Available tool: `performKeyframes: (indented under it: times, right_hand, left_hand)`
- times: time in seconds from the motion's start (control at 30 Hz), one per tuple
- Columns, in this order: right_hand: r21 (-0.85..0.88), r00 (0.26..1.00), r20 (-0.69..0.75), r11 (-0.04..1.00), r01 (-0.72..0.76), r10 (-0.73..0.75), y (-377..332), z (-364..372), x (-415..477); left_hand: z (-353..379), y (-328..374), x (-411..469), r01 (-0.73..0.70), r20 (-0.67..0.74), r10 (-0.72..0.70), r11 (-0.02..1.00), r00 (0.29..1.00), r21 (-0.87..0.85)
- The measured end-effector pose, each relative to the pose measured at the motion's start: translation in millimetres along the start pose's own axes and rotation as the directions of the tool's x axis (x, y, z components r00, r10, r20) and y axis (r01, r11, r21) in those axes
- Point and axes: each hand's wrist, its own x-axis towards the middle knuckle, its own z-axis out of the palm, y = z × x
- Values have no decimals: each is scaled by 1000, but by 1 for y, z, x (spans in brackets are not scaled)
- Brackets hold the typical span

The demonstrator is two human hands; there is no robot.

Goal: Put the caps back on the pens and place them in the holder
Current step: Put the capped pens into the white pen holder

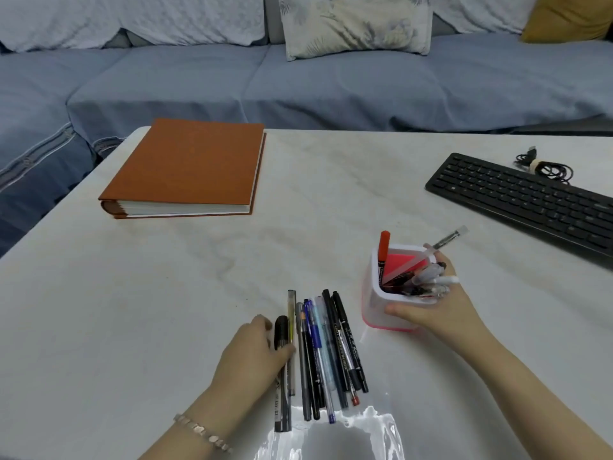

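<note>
Down near the front edge of the desk (166, 293), about midway along it, a row of pens (328, 353) lies side by side, running roughly from front to back. Most are black, some blue, one pale and see-through. Whether each one has its cap on cannot be told from here.

At the left end of the row, the left hand (247, 355) has its fingers curled and its thumb laid across a thick black pen (282, 330), pinching it. The pen's blunt end sticks out beyond the fingers and its other end points toward the front edge. A beaded bracelet (202, 433) sits on that wrist.

Just to the right of the row stands the holder (373, 293), white with a pink base. The right hand (434, 313) grips it, with the thumb on the near wall and the fingers wrapped round the far right side. A red pen (384, 250) stands in the holder's left corner, a clear pen (444, 242) leans out over the far right rim, and a bunch of others rests against the rim by the fingers.

A thick brown book (189, 164) lies closed at the far left corner. A black keyboard (524, 200) sits slantwise along the right edge, with a coiled black cable (544, 167) behind it at the far right corner. A shiny clear plastic sheet (365, 433) lies at the front edge below the pens. Beyond the desk is a blue sofa (298, 84) with a pale cushion (355, 24).
</note>
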Motion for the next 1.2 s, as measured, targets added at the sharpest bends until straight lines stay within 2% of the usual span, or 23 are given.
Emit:
performKeyframes:
  times: [0.13, 0.27, 0.37, 0.47, 0.53, 0.6, 0.67, 0.73, 0.8, 0.83, 0.9, 0.97, 1.07, 1.13, 1.2]
  right_hand:
    - [75, 996, -81, 997, 25, -19, -14, 8, -9]
    - [170, 993, -117, 985, -5, 25, -33, 13, -17]
    - [109, 994, -91, 992, 67, -57, -27, 11, -15]
    - [94, 992, -91, 991, 91, -83, -27, 10, -15]
    - [73, 990, -89, 990, 119, -112, -31, 9, -16]
    - [72, 989, -82, 989, 128, -122, -29, 7, -15]
    - [104, 997, -57, 993, 53, -47, -10, 5, -11]
    - [38, 999, 6, 998, -49, 49, 13, 2, -7]
    - [-24, 994, 1, 994, -110, 110, 27, 2, -5]
    - [-26, 993, -3, 992, -122, 122, 33, 1, -3]
    - [-23, 993, 3, 992, -122, 122, 32, 0, -3]
    - [-9, 994, 6, 994, -107, 107, 34, 0, -3]
    - [17, 997, 13, 997, -80, 80, 28, 1, -1]
    - [75, 999, 10, 996, 39, -40, 17, 3, 1]
    - [83, 990, -10, 987, 138, -138, 11, 4, 2]
  left_hand:
    - [4, 6, 5, 6, -39, -8, 997, 999, -75]
    - [14, 14, 9, -33, -86, 30, 999, 996, -39]
    - [16, 12, 13, -80, -105, 72, 994, 992, -74]
    - [11, 7, 18, -93, -103, 75, 978, 992, -186]
    - [0, 11, 20, -84, -139, 39, 936, 990, -341]
    - [-16, 25, 20, -142, -229, 16, 826, 973, -546]
    - [-34, 49, 17, -313, -360, 69, 663, 930, -680]
    - [-50, 79, 9, -493, -469, 175, 465, 866, -736]
    - [-58, 107, 2, -592, -531, 274, 233, 801, -772]
    - [-58, 119, 0, -611, -550, 310, 149, 775, -777]
    - [-48, 141, -2, -622, -559, 359, 82, 748, -779]
    - [-29, 154, 0, -605, -519, 391, 131, 760, -786]
    - [-3, 150, 9, -583, -414, 440, 382, 797, -717]
    - [5, 141, 13, -554, -341, 458, 493, 821, -671]
    - [6, 133, 15, -549, -316, 462, 558, 829, -622]
